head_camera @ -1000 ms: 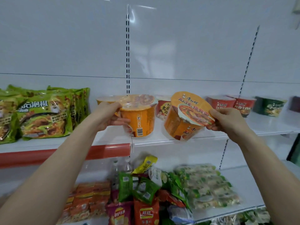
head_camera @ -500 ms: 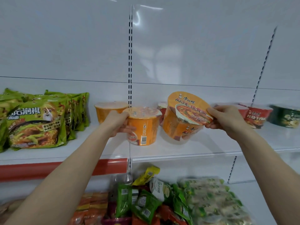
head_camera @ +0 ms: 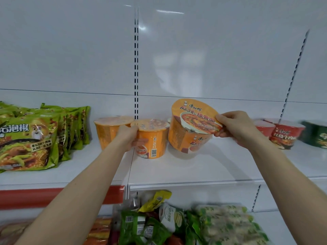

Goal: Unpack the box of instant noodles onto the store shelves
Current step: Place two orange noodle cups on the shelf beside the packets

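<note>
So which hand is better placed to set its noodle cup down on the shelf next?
Left hand, probably: its orange cup is upright and low over the shelf. The right hand holds its bowl tilted.

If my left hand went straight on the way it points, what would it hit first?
Likely the rear orange cup just behind your left hand, which grips the front orange cup; depth is unclear.
</note>
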### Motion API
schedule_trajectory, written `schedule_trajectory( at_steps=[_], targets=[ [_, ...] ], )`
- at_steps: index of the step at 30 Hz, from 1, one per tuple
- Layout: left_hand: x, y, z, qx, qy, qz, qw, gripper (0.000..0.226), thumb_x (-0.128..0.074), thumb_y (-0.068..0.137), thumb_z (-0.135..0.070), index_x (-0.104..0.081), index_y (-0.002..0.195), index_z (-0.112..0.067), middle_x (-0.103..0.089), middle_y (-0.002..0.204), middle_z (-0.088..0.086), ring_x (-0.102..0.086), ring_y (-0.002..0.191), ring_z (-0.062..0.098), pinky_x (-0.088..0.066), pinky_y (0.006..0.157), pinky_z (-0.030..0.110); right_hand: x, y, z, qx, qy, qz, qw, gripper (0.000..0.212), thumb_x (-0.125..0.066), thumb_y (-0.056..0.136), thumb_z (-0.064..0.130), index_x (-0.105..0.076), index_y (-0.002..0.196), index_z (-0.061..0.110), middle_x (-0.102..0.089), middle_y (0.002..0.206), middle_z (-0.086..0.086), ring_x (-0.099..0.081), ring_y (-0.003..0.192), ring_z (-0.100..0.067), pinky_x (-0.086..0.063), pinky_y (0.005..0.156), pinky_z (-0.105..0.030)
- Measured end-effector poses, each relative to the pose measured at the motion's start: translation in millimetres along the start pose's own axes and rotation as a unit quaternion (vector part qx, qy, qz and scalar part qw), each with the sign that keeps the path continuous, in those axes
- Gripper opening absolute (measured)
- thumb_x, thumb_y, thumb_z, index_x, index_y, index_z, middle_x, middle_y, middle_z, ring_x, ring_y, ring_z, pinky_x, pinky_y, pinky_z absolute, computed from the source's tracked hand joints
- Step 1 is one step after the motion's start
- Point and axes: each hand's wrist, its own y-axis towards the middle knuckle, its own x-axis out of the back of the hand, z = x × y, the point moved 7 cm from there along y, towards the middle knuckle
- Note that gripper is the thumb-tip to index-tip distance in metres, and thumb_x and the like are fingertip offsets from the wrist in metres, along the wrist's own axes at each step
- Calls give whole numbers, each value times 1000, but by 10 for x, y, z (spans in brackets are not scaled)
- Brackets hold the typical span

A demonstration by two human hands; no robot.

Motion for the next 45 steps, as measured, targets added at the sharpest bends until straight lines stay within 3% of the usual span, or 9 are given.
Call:
schedule_trajectory(
  at_steps=[5, 12, 17, 30, 32, 36, 40, 43, 45],
  targets=[
    [-65, 127, 33, 5, -36, -23, 999, 32, -41, 97, -9, -45, 128, -2, -61, 100, 18, -65, 41, 20, -58, 48, 35, -20, 19, -21, -1, 0, 10, 1000, 19, -49, 95, 12, -60, 93, -4, -59, 60, -16, -57, 33, -7, -48, 39, -14],
    [-28, 200, 3, -19, -13, -77, 997, 33, -39, 99, -15, -47, 127, -1, -62, 89, 14, -64, 46, 18, -53, 39, 26, -89, 31, 5, -4, -3, 23, 1000, 19, -48, 95, 12, -59, 95, -4, -60, 60, -15, -56, 33, -6, -48, 40, -13],
    [10, 210, -2, -40, -26, -105, 993, 30, -41, 99, -21, -53, 116, 1, -59, 68, 6, -64, 59, 22, -56, 66, 38, -147, 56, 81, 1, 1, 25, 1000, 19, -48, 95, 12, -60, 94, -3, -59, 61, -15, -56, 33, -6, -48, 39, -13],
    [-24, 310, 14, -48, -14, -137, 989, 36, -36, 100, -29, -58, 102, 0, -62, 61, 8, -61, 44, 12, -55, 64, 34, -266, 177, 193, -6, -11, 27, 1000, 23, -48, 95, 11, -61, 81, -2, -60, 53, -13, -56, 33, -7, -47, 39, -13],
    [-24, 305, 10, -48, -4, -130, 990, 33, -37, 100, -27, -57, 105, 0, -65, 65, 10, -60, 39, 10, -52, 56, 30, -311, 186, 213, -7, -11, 33, 999, 24, -47, 95, 11, -60, 76, 1, -60, 46, -9, -56, 33, -7, -46, 38, -13],
    [-62, 300, 24, -33, -22, -101, 994, 31, -40, 99, -21, -52, 114, 3, -66, 73, 15, -62, 38, 12, -55, 63, 34, -398, 204, 257, -4, -17, 45, 999, 27, -45, 95, 8, -58, 71, 3, -58, 36, -2, -55, 32, -6, -46, 38, -13],
    [-97, 280, -2, -27, -23, -87, 996, 24, -42, 98, -20, -52, 109, -1, -66, 71, 14, -67, 62, 24, -55, 67, 38, -443, 233, 286, -1, -19, 44, 999, 28, -46, 94, 8, -58, 70, 3, -58, 36, -1, -54, 30, -6, -47, 38, -13],
    [-179, 416, 80, -25, -3, -91, 996, 21, -52, 91, -21, -49, 78, -5, -67, 87, 22, -67, 89, 38, -56, 76, 51, -463, 266, 291, -3, -19, 45, 999, 27, -47, 94, 9, -58, 70, 4, -59, 37, -2, -55, 31, -7, -49, 39, -14],
    [-284, 451, 101, -30, 18, -94, 995, 28, -54, 88, -15, -45, 61, -11, -65, 88, 26, -66, 93, 40, -54, 82, 51, -453, 284, 285, -6, -19, 45, 999, 26, -48, 94, 10, -58, 72, 4, -59, 37, -3, -55, 31, -7, -48, 38, -14]
  ],
)
